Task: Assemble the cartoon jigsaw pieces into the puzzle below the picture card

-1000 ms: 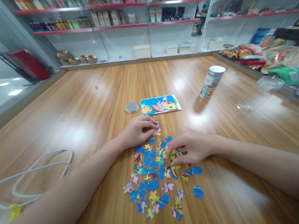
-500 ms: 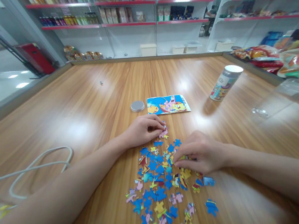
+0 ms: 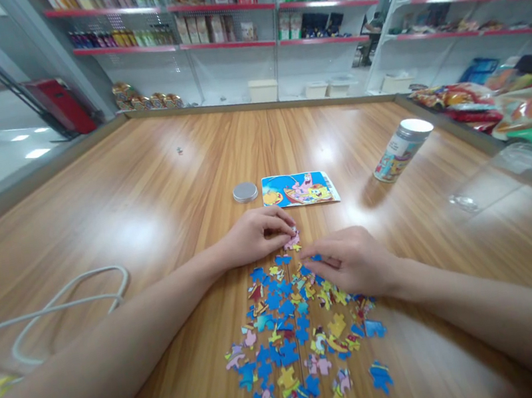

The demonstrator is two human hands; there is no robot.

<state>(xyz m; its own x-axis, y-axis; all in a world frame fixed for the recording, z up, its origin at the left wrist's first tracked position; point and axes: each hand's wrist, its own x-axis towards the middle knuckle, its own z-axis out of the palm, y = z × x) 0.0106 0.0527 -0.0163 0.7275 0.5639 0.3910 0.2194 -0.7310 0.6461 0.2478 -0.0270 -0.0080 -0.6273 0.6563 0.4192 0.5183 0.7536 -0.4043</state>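
My left hand (image 3: 260, 235) is closed in a pinch on a pink puzzle piece (image 3: 291, 240), which lies at the far end of the pile with a bit of yellow at its lower edge. Just right of it hovers my right hand (image 3: 351, 259), thumb and fingertips drawn together; whether a small piece sits between them is hidden. Loose puzzle pieces (image 3: 287, 352), mostly blue with some yellow and pink, spread over the table below both hands. A picture card (image 3: 299, 189) with cartoon figures lies beyond my left hand.
A round silver lid (image 3: 245, 192) lies left of the card. To the right stands a cardboard tube (image 3: 402, 150) with a printed side. A white cable (image 3: 75, 303) loops at left. Bagged goods (image 3: 473, 105) sit along the right edge. Stocked shelves (image 3: 231, 42) line the back.
My right hand has moved from the middle of the pile up and slightly left, close to the pink piece. My left hand keeps its pinch in nearly the same place.
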